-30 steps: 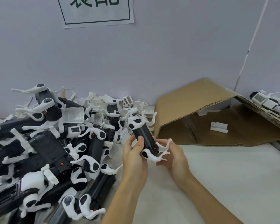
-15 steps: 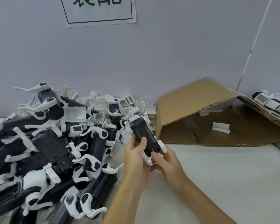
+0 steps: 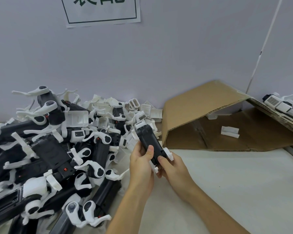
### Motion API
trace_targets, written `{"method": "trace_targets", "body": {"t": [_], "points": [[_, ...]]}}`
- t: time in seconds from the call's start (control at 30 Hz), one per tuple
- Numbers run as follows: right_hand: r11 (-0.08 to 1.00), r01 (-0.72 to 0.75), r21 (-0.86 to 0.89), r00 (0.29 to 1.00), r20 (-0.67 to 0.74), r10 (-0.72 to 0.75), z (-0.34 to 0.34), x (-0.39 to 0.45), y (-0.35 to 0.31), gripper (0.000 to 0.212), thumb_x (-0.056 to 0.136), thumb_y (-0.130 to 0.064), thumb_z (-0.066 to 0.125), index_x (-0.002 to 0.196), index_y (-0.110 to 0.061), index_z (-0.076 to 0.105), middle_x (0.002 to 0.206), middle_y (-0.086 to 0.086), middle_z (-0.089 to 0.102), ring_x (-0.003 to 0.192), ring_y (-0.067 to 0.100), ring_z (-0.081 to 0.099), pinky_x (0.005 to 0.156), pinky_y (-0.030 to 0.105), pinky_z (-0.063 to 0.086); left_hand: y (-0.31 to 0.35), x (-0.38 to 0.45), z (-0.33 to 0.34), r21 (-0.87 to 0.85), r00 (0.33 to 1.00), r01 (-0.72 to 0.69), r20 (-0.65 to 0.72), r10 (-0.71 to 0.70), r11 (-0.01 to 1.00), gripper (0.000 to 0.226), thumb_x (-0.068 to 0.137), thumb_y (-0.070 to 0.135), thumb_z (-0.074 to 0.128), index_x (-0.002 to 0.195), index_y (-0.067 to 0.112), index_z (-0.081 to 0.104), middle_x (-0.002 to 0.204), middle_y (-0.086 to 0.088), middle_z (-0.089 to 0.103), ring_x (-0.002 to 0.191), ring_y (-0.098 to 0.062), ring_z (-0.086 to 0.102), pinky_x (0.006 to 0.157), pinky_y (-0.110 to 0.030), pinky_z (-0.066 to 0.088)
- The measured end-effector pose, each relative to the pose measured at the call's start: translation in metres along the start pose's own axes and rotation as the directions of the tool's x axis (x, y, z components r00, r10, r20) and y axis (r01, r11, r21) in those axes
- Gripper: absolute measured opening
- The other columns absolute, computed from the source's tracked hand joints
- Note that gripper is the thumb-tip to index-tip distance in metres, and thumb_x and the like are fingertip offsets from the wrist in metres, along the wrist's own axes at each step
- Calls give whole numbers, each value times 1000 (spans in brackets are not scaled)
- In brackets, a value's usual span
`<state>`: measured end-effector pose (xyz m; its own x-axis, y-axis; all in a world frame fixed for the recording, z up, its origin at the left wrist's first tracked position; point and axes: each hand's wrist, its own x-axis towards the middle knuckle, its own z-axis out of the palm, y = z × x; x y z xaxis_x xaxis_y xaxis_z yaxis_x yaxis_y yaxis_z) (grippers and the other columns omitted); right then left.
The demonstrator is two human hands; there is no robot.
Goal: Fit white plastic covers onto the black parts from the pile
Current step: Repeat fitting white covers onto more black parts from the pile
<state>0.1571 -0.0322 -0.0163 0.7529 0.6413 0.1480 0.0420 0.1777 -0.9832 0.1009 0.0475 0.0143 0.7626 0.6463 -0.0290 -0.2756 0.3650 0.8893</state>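
Note:
I hold one black part [image 3: 148, 139] tilted up over the table, its far end pointing toward the wall. My left hand [image 3: 141, 163] grips its left side, thumb lying across the black body. My right hand [image 3: 172, 166] grips the near end, where white arms [image 3: 168, 153] stick out on the right. A large pile of black parts with white arms [image 3: 54, 154] fills the left half of the table. Loose white plastic covers [image 3: 147, 112] lie at the pile's back edge by the wall.
A flattened cardboard box [image 3: 201, 105] leans against the wall at right, with a small white piece [image 3: 230, 132] lying on it. Several finished parts [image 3: 282, 107] sit on the box flap at far right. A printed sign [image 3: 101, 10] hangs on the wall. White table surface [image 3: 227, 183] extends right.
The black part has been turned in my hands: its white curved arms, seen below the hands a second ago, now face away. Both hands shifted slightly higher on it.

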Motion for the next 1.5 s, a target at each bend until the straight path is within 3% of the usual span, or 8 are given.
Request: {"method": "trace_targets", "body": {"t": [0.2,0.4,0.57,0.7,0.93,1.2,1.43,1.5], "points": [[991,-28,132,998,60,20,-3,-1,0,17,81,-18,51,88,-9,63,69,6,56,62,18,51,57,29,45,0,0,0,-13,1000,-5,9,5,1000,20,102,9,49,112,14,65,83,-3,70,62,-25,62,44,-26,33],[1000,-9,-7,1000,29,10,-2,-2,1,25,84,-26,50,98,-12,65,74,4,61,64,13,56,61,29,48,0,1,1,1,1000,-6,0,6,1000,16,102,7,50,109,13,63,86,-3,70,67,-30,59,43,-26,34],[997,-35,68,999,27,33,-2,-1,-1,27,84,-29,54,99,-10,65,71,3,59,64,15,56,59,27,47,2,-1,3,-27,1000,-19,-6,19,999,19,101,4,50,112,12,63,89,-2,72,80,-31,63,44,-28,42],[999,-47,13,998,30,46,-1,0,-1,31,85,-35,54,104,-13,67,74,1,64,69,14,59,62,26,49,2,-1,3,-45,1000,-17,-10,16,999,20,101,3,49,111,13,64,91,-3,73,85,-33,64,45,-28,43],[986,-85,143,994,81,74,-3,-1,-1,28,80,-20,51,99,-6,65,78,10,61,66,15,59,59,28,48,2,0,2,-68,1000,-12,-22,10,998,21,101,4,50,111,15,65,86,3,74,69,-18,70,41,-27,43],[997,-76,-6,997,26,77,-3,-2,-1,38,77,-22,46,106,-4,63,81,12,61,69,19,56,63,31,49,3,-2,2,49,999,-30,-13,31,998,19,102,8,51,106,21,66,94,-1,74,74,-27,64,44,-27,37],[995,-103,-13,995,-16,103,-4,-2,-3,32,88,-23,49,107,-3,64,80,11,63,71,20,58,62,31,50,3,-3,1,109,998,-67,6,67,992,22,101,6,53,108,22,66,98,1,75,83,-20,70,52,-33,51],[997,-76,-11,997,-10,75,-4,-2,-2,22,98,-16,49,107,-5,66,77,8,65,69,19,60,63,30,50,3,-4,1,137,997,-80,1,81,987,24,101,10,55,101,29,70,92,4,76,78,-15,71,51,-31,50]]}}
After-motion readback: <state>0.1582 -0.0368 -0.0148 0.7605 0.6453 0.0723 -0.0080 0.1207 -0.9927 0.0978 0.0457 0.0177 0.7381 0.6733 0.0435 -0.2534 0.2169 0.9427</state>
